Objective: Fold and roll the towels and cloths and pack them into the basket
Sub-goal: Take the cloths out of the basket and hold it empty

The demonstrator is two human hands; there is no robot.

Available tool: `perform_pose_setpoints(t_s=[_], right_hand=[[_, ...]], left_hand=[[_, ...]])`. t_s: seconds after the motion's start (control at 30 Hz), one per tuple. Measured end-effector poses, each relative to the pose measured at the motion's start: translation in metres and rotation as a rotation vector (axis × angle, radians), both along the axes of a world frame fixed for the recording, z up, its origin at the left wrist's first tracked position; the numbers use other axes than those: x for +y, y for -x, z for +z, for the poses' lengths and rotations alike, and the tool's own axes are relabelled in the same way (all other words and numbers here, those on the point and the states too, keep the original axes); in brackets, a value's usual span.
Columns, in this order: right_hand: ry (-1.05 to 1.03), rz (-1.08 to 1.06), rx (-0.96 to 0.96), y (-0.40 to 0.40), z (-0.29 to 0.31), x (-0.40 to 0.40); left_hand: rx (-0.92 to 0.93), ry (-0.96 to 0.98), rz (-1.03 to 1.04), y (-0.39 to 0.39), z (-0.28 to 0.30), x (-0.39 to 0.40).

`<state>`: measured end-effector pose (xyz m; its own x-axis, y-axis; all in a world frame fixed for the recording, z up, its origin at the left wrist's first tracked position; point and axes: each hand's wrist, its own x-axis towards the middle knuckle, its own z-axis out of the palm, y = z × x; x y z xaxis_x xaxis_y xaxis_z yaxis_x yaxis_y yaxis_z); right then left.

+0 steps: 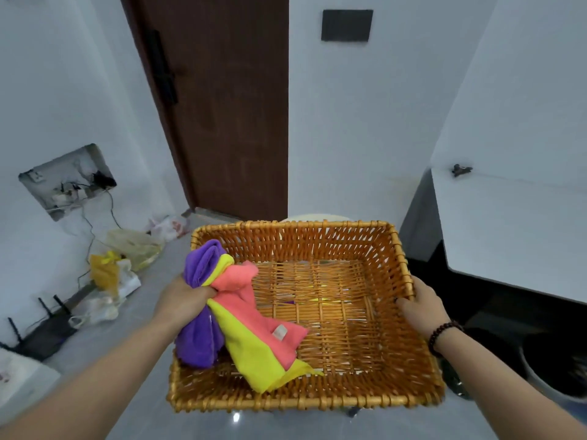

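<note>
My left hand (182, 296), left of centre, fist closed around bunched cloths: purple (198, 338), yellow (254, 360), pink (270, 319). Bunch hangs over left inside of basket (317, 398), tails draped on woven floor. My right hand (419, 308), right of frame, fingers curled over basket's right rim, gripping it. Basket centre-low, otherwise bare inside. Bead bracelet (441, 336) on right wrist.

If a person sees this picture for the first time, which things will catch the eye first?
First, the bright bunch of purple, yellow and pink cloths, gripped in the left hand over the left side of the wicker basket. Then the right hand, which holds the basket's right rim.
</note>
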<state>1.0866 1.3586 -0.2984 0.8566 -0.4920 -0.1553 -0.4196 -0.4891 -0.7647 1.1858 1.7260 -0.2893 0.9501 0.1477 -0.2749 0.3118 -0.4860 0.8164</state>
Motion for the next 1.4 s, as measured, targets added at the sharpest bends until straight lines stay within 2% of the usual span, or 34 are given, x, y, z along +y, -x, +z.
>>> perform_pose_setpoints(t_s=[0.2, 0.33, 0.63, 0.77, 1.13, 1.33, 1.4], right_hand=[[0.029, -0.121, 0.131, 0.021, -0.047, 0.023], [0.046, -0.151, 0.213, 0.032, -0.085, 0.025], [-0.105, -0.201, 0.370, 0.074, -0.174, 0.031], [-0.119, -0.223, 0.414, 0.101, -0.215, 0.033], [-0.170, -0.267, 0.536, 0.159, -0.318, 0.043], [-0.201, -0.299, 0.545, 0.168, -0.376, 0.038], [-0.206, -0.308, 0.557, 0.170, -0.400, 0.036]], left_hand=[[0.090, -0.006, -0.123, -0.013, -0.045, 0.005], [0.163, 0.010, -0.122, -0.008, -0.095, 0.007], [0.355, 0.022, -0.176, 0.026, -0.202, 0.000], [0.403, -0.029, -0.188, 0.048, -0.248, 0.002], [0.521, -0.151, -0.204, 0.090, -0.332, -0.002], [0.581, -0.209, -0.185, 0.093, -0.410, -0.004], [0.602, -0.219, -0.151, 0.097, -0.456, 0.005]])
